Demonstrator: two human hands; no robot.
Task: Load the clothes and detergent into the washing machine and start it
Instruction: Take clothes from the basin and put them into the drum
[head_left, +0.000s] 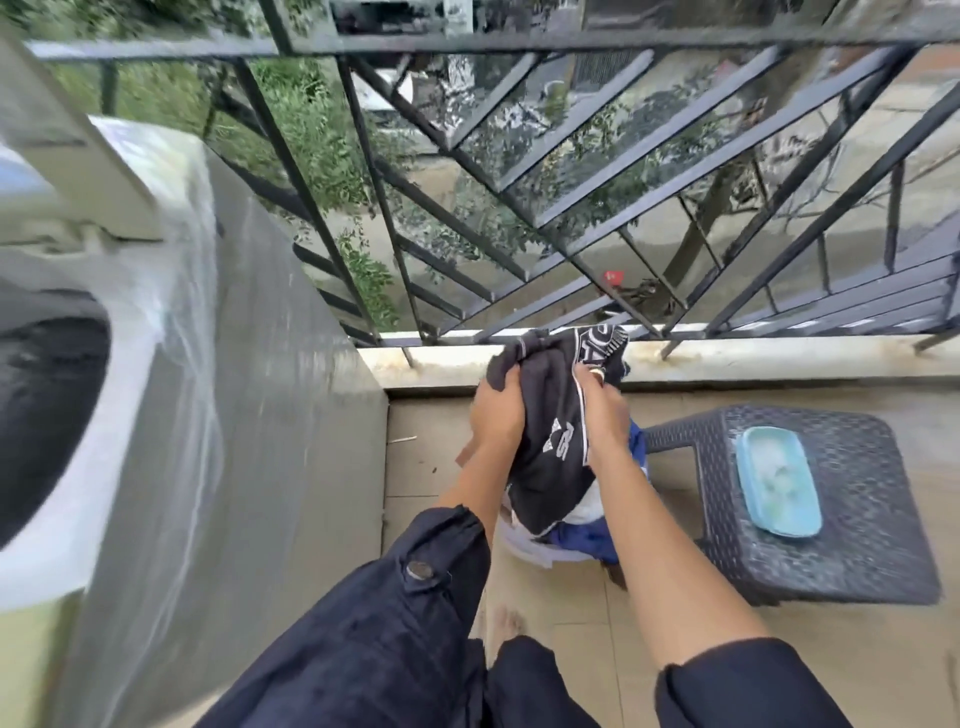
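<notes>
A: Two dark sleeves lie nearest, with bare forearms reaching past them. What sits just beyond?

B: A heap of clothes (584, 538), blue and white, low on the tiled floor (431, 467) between the forearms. Above it hangs a black garment (550, 415) with white lettering and white trim.

A: Which hand has it?

B: Both. The left hand (496, 410) has its fingers curled into the cloth's left edge. The right hand (602, 408) clutches the right edge along the trim. The cloth bunches between them, and its lower end touches the heap.

A: Any room on the right?

B: Little. A dark woven stool (872, 525) stands just beside the heap, its left edge close to the right forearm. A pale blue tub (779, 480) rests on top, toward the left side but inside the rim. Its contents are blurred.

A: And on the left?

B: A narrow strip of tile, then the grey side of the washing machine (260, 364), wrapped in clear film. Its drum mouth (41, 410) gapes dark at the far left edge.

A: And farthest off?

B: A stained low kerb (727, 358) ends the floor just past the hands. A black railing (519, 182) rises from it with slanting bars, and there are trees beyond.
</notes>
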